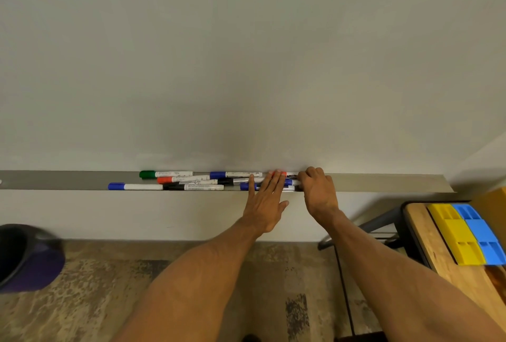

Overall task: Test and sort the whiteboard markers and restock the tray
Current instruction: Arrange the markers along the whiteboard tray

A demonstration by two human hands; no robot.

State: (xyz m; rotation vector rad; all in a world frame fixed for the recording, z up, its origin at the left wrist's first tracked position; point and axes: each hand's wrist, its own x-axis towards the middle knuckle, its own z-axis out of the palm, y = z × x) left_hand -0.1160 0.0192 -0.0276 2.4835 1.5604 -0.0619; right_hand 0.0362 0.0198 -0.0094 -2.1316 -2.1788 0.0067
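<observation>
Markers (pixel 202 181): a loose cluster lying lengthwise in the tray (pixel 68 180) under the whiteboard (pixel 246 68), some overlapping. Caps seen:
- green-capped marker (pixel 147 174) at the far left
- red-capped marker (pixel 164 179) just beside it
- blue-capped marker (pixel 116 186) nearest and leftmost
- more blue, black and red toward the right

Handling, by judgement: light, stiff plastic barrels, smooth and round, so likely to roll and slide against each other. Best taken round the white mid-barrel; a pull on the cap may only pop it off.

Left hand (pixel 267 196): fingers (pixel 273 180) straight and together, laid flat over the right part of the cluster, touching it.

Right hand (pixel 317 191): fingers (pixel 312 173) curled down into the tray at the right end of the cluster, apparently gripping marker ends; the grip itself is hidden by the knuckles.

Near right: a wooden desk (pixel 427 232) carrying a yellow bin (pixel 454 232) and a blue bin (pixel 484 232), touching side by side. Near left: a dark round container (pixel 27 256) on the floor.
</observation>
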